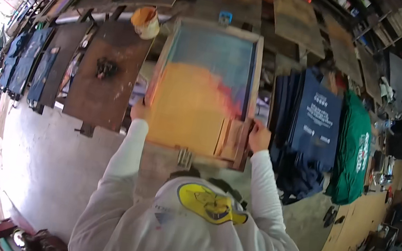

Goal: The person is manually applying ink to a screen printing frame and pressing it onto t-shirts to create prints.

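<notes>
A screen-printing frame (255, 76) lies in front of me, with a wooden rim and a mesh stained blue-grey at the far end, yellow-orange nearer and pinkish red between. My left hand (140, 111) is closed on its left side, near the front corner. On the opposite side my right hand (259, 137) grips the rim, fingers curled. A brownish rectangular patch or piece (231, 137) sits in the near right corner of the frame; its kind is unclear. At the middle of the near edge is a metal clamp-like fitting (185, 158).
Left of the frame, a brown board (110, 62) bears a dark crumpled lump (107, 68); a paint-stained bucket (145, 22) stands at its far corner. To the right hang navy printed fabric pieces (317, 113) and a green bundle (352, 151). More boards (296, 19) line the far row.
</notes>
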The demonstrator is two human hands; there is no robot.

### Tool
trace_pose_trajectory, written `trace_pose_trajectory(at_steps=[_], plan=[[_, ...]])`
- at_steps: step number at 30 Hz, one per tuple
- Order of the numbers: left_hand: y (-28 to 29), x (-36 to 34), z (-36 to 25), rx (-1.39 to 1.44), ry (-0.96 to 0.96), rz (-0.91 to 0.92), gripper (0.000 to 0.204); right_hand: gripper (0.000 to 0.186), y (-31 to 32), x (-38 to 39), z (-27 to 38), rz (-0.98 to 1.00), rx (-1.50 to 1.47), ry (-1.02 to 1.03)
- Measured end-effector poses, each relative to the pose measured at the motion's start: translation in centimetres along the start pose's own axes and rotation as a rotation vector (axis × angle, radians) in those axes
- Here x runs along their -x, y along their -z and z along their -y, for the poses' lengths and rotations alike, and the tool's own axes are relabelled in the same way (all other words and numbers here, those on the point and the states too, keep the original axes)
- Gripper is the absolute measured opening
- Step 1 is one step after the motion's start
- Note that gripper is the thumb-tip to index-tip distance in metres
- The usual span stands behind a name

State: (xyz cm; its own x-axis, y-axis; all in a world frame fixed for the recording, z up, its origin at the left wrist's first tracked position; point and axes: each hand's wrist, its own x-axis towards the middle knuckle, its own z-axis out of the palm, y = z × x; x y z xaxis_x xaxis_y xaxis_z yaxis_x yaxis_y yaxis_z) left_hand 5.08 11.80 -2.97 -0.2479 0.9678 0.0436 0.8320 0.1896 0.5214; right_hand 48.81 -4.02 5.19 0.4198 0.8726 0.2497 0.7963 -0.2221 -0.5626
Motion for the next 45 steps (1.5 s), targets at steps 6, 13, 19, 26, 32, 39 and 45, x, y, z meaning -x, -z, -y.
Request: trace_pose_trajectory(at_steps=[6,13,19,26,32,39,45], plan=[[0.7,0.6,-0.7,-0.07,0.055,0.063,0.062,0.025,0.8,2.3,0.0,-0.006,-0.087,-0.115],[0.4,0.0,-1.1,-0.145,0.101,0.163,0.062,0.028,3.0,8.9,-1.6,0.082,-0.223,-0.181],[-3.4,-2.5,2.4,-0.31,0.002,0.206,0.055,0.028,6.0,13.5,-0.9,-0.185,-0.59,-0.094],[-4.7,-4.6,5.3,-0.037,-0.062,0.171,0.056,0.02,9.7,15.9,3.4,-0.117,-0.858,-0.215],[-3.3,-4.2,3.4,0.088,0.0,0.262,0.075,0.013,6.2,18.8,11.0,0.062,-0.657,-0.277],[-1.5,-3.4,2.7,0.073,-0.062,0.435,0.071,0.013,3.6,10.7,25.2,-0.182,-0.552,0.141],[1.5,-5.7,3.6,0.11,-0.341,0.542,0.066,0.021,-6.2,-2.8,33.5,-0.149,-0.586,0.229]])
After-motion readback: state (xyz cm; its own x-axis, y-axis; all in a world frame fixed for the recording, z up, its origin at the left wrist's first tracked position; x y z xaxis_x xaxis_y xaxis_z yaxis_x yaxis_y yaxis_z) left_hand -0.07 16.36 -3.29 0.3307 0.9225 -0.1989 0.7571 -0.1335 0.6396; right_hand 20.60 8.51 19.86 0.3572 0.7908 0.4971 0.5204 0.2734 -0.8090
